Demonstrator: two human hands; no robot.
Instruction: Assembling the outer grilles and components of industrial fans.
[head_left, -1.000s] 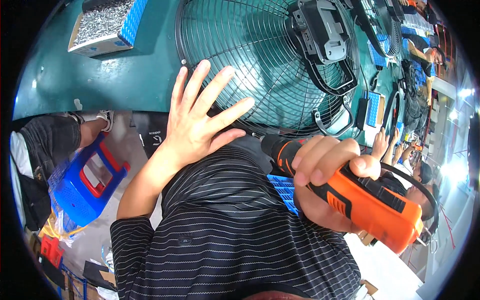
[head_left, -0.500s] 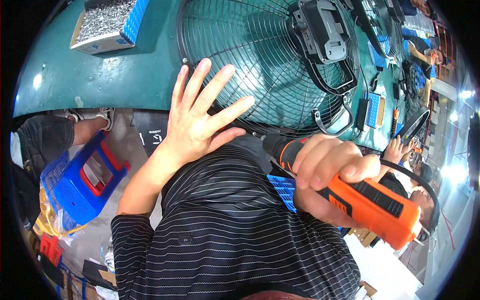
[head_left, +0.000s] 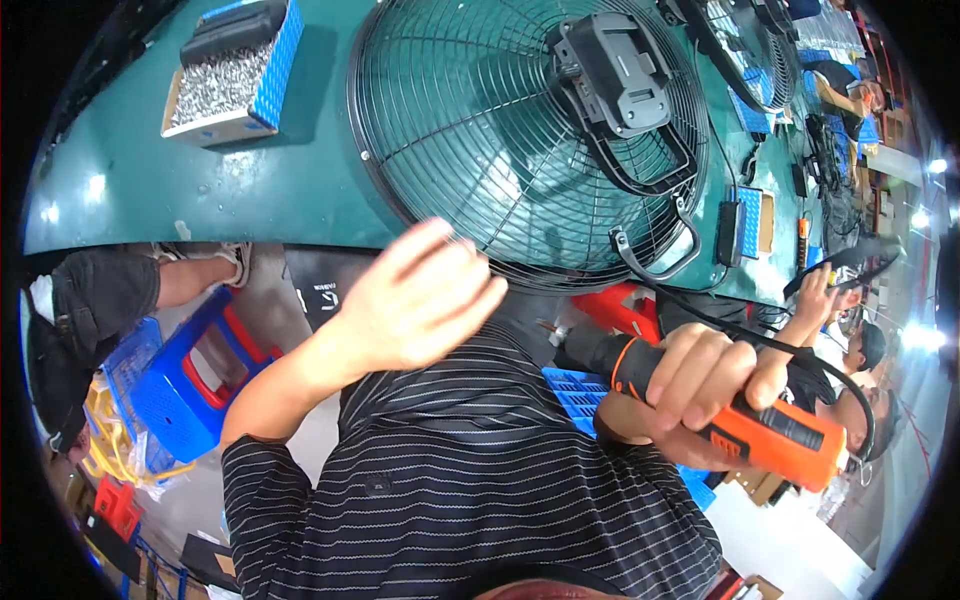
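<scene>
A round black wire fan guard [head_left: 387,166] lies on the green table [head_left: 120,205], with a dark motor housing [head_left: 628,85] at its centre and a black curved handle [head_left: 672,268] at its near right. My left hand [head_left: 415,305] is over the guard's near left rim; its fingers look bent but are smeared, and anything in them is hidden. My right hand [head_left: 705,375] is wrapped round an orange and black corded electric screwdriver [head_left: 800,450], its nose pointing left, below the table edge and apart from the guard.
An open blue and white box of small screws [head_left: 215,95] stands on the table at the far left. Another fan [head_left: 750,50] and a small blue box [head_left: 757,225] lie right. A blue and red stool [head_left: 185,390] is at the left; other people sit along both sides.
My left hand has gone from spread fingers to bent ones. My right hand has moved the electric screwdriver right and nearer me, away from the guard's rim.
</scene>
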